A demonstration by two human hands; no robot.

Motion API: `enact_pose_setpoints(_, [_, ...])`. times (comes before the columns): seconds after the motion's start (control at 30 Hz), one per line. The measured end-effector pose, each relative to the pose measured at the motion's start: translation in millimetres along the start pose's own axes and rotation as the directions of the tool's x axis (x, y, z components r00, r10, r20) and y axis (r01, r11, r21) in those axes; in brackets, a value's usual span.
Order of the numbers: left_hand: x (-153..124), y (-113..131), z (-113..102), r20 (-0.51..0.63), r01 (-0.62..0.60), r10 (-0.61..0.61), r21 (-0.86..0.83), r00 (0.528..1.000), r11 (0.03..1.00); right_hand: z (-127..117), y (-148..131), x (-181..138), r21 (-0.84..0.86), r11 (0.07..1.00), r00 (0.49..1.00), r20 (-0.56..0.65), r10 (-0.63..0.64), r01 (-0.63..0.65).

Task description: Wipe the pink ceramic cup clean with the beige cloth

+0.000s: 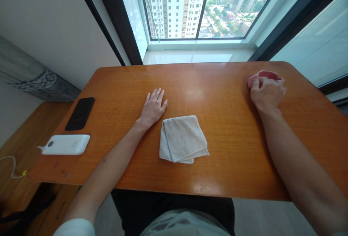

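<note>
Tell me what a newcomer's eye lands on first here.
First, the folded white towel lying mid-table on the orange wooden table. Then the right hand closed over a pink cloth at the far right, and the left hand resting flat beside the towel. A black phone and white power bank lie at the left edge.

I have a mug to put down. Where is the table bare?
Bare: the middle, between the folded towel and the right hand on its pink cloth; also the far edge behind the left hand. Crowded: the left end, with the phone and the white charger.
</note>
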State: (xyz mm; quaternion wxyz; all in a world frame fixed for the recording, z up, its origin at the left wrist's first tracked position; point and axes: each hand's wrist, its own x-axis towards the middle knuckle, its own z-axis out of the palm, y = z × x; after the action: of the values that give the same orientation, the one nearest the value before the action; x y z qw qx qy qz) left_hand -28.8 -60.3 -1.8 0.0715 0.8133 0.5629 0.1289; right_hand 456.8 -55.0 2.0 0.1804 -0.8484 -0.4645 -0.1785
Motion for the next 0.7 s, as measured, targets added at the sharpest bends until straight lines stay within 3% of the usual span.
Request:
enact_pose_setpoints(0.17, [1,-2,1,-0.011,-0.005,0.005,-0.011,1.000,1.000,9,-5,-3,0.072,0.997,0.996,-0.089,0.016,-0.010])
enact_pose_setpoints(0.3, [1,-3,3,-0.016,-0.010,0.010,-0.017,1.000,1.000,-4,-25,-19,0.156,0.988,0.978,-0.203,0.040,-0.008])
enact_pose_setpoints(0.4, [1,-1,2,-0.011,-0.009,0.009,-0.009,1.000,1.000,-31,-59,-45,0.214,0.964,0.966,-0.235,-0.105,0.157])
enact_pose_setpoints(0.5, [0,0,0,-0.005,-0.007,0.007,-0.005,1.000,1.000,-68,-105,-94,0.314,0.873,0.928,-0.132,-0.349,0.373])
enact_pose_setpoints(0.57, [0,1,0,-0.004,-0.008,0.008,-0.005,1.000,1.000,-95,-136,-142,0.396,0.743,0.819,-0.041,-0.572,0.539])
enact_pose_setpoints(0.6, [0,1,-1,-0.005,-0.009,0.008,-0.004,1.000,1.000,-108,-149,-169,0.439,0.650,0.727,-0.010,-0.687,0.620])
enact_pose_setpoints(0.7, [0,1,0,-0.005,-0.009,0.009,0.004,1.000,1.000,-138,-172,-245,0.583,0.237,0.323,-0.048,-0.945,0.778])
